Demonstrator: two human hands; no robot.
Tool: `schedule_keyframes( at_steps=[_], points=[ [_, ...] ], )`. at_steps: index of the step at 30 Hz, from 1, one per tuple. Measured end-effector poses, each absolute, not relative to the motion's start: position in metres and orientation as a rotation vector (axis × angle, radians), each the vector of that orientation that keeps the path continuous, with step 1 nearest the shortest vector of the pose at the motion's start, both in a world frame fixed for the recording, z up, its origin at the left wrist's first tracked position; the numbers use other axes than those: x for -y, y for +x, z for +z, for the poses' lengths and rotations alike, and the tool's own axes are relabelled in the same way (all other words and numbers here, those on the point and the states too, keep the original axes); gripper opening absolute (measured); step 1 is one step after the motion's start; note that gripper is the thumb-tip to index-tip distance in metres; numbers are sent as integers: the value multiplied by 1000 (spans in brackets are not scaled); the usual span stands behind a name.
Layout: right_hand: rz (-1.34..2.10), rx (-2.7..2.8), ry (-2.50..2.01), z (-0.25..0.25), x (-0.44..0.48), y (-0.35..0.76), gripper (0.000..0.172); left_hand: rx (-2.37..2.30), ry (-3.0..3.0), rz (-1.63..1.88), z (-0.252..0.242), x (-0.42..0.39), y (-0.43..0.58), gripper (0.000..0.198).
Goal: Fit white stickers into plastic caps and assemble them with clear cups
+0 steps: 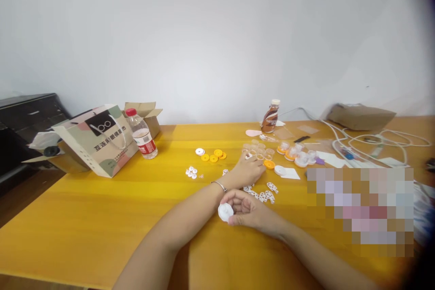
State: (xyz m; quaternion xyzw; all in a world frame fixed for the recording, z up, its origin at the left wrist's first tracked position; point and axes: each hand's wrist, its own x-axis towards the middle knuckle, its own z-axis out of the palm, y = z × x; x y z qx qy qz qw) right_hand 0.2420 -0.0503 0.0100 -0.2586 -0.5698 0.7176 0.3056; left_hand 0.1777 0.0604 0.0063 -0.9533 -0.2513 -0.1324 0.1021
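Note:
My right hand (246,210) pinches a round white plastic disc (225,212) by its edge, held above the table. My left hand (247,171) reaches forward across it, palm down, to the near side of a group of clear plastic cups (258,148). Its fingers are bent and close together, and what they may hold is hidden. Just right of it lies an orange disc (269,164), with another white disc (280,171) beside that. White perforated pieces (263,196) lie between and right of my hands.
Yellow discs (214,157), small white round parts (191,172) and orange-and-clear assemblies (299,154) lie on the wooden table (102,217). A water bottle (144,138), paper bag (105,145) and cardboard box (152,120) stand left. A brown drink bottle (271,118) and white cables (343,140) are behind, right.

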Motion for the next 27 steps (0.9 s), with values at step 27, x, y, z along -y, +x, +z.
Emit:
schedule_keyframes(
  at_steps=[27],
  points=[
    [1547,1499,-843,0,41,236,37,1964,-3434,-1936,17,39,18,39]
  ],
)
